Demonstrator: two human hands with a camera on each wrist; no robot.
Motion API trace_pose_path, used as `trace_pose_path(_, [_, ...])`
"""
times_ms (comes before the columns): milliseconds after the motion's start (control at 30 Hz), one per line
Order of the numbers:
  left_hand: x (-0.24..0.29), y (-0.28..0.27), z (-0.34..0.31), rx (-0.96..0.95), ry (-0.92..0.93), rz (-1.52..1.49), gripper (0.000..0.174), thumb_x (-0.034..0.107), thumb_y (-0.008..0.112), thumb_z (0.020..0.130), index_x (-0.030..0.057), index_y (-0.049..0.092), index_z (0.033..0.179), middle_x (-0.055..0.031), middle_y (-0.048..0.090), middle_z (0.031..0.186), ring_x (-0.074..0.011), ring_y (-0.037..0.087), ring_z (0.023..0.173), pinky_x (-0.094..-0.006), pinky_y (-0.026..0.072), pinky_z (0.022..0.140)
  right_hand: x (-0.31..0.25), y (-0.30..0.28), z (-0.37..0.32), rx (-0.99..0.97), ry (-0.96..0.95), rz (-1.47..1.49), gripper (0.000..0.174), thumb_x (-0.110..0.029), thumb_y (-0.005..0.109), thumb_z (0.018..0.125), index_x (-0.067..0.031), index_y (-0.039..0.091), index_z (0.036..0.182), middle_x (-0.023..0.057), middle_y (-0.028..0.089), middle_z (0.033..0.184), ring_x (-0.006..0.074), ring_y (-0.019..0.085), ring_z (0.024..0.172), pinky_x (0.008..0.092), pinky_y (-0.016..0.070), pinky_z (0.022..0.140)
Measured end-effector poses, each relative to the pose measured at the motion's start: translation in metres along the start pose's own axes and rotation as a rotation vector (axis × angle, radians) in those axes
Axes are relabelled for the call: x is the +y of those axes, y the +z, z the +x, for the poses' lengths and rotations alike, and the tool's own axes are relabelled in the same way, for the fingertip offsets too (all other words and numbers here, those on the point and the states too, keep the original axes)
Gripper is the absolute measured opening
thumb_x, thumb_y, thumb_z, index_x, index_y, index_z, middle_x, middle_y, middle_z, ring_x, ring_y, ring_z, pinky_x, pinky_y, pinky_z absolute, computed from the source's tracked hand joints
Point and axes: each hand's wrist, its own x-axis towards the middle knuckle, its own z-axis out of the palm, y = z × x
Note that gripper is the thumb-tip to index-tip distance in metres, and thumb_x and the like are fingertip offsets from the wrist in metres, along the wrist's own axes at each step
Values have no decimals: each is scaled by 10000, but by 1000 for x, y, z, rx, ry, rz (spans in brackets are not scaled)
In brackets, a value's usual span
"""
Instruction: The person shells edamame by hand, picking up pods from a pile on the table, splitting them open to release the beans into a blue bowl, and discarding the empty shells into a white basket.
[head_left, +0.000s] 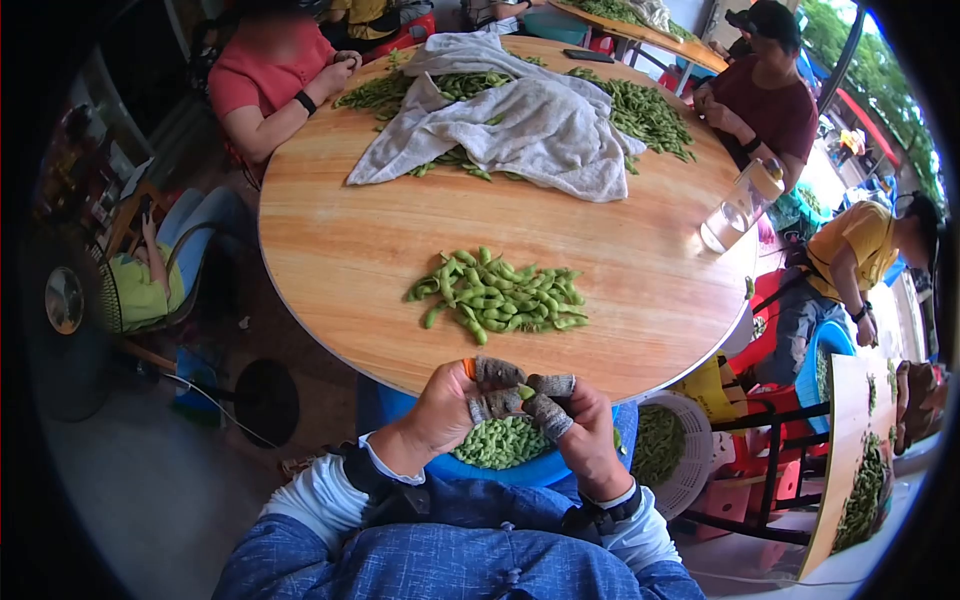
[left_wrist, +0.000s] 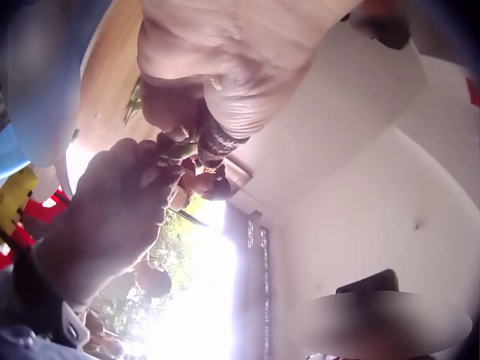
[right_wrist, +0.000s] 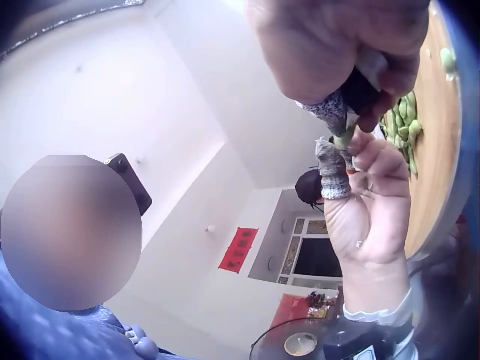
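A green edamame pod (head_left: 525,392) is pinched between the fingertips of both hands, close in front of the table edge. My left hand (head_left: 438,412) grips it from the left, and my right hand (head_left: 590,440) from the right. Grey knitted covers sit on the thumbs and forefingers. In the right wrist view the pod (right_wrist: 343,140) shows as a small green piece, mostly hidden by the fingers. Below the hands is a blue basin (head_left: 548,470) with shelled green beans (head_left: 500,443). A pile of edamame pods (head_left: 500,295) lies on the round wooden table (head_left: 340,260).
Farther back, a whitish towel (head_left: 520,135) partly covers more pods. A clear bottle (head_left: 728,215) stands near the table's right edge. At the right is a white basket (head_left: 700,440) of pods. Other people sit round the table. A fan (head_left: 70,300) stands at the left.
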Motion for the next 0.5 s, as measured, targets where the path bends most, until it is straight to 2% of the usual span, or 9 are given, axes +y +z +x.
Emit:
trace_pose_path(67, [-8, -3, 1, -33, 25, 31, 174, 28, 590, 752, 1, 552, 920, -41, 589, 816, -111, 566, 744, -239, 472, 688, 2, 2, 1, -15, -27, -5, 208, -41, 571, 779, 28, 531, 971, 49, 584, 909, 109, 539, 839, 235, 420, 766])
trace_pose_path(100, [-12, -4, 2, 18, 40, 41, 172, 46, 580, 766, 4, 543, 929, -26, 584, 792, -102, 557, 713, -233, 468, 669, 3, 3, 1, -28, -33, -18, 207, -40, 571, 779, 28, 532, 971, 49, 584, 909, 108, 538, 840, 235, 419, 766])
trace_pose_path(200, [-9, 0, 1, 92, 96, 162, 126, 88, 581, 770, 21, 540, 868, -31, 573, 726, -93, 522, 619, -215, 428, 556, 3, 2, -1, -46, -16, -45, 207, -42, 569, 781, 28, 532, 972, 48, 582, 911, 104, 533, 844, 236, 416, 768])
trace_pose_path(300, [3, -2, 0, -10, 6, 175, 92, 84, 567, 780, 26, 527, 840, -35, 561, 718, -98, 521, 604, -216, 430, 546, -2, -1, -1, -33, 32, -20, 201, -55, 562, 788, 26, 534, 970, 43, 581, 910, 100, 528, 848, 232, 413, 765])
trace_pose_path(400, [3, -6, 0, -70, -64, 113, 119, 77, 560, 790, 28, 508, 883, -38, 566, 723, -75, 521, 613, -186, 410, 516, -10, 1, -1, -67, 85, 24, 197, -72, 552, 798, 18, 537, 973, 29, 581, 901, 90, 523, 836, 223, 411, 749])
trace_pose_path(500, [4, -4, 0, -40, -110, 44, 152, 75, 569, 780, 29, 501, 907, -37, 569, 724, -81, 530, 614, -178, 411, 511, -6, -4, -2, -100, 121, 44, 196, -85, 545, 805, 7, 541, 978, 12, 580, 888, 76, 518, 810, 212, 409, 723])
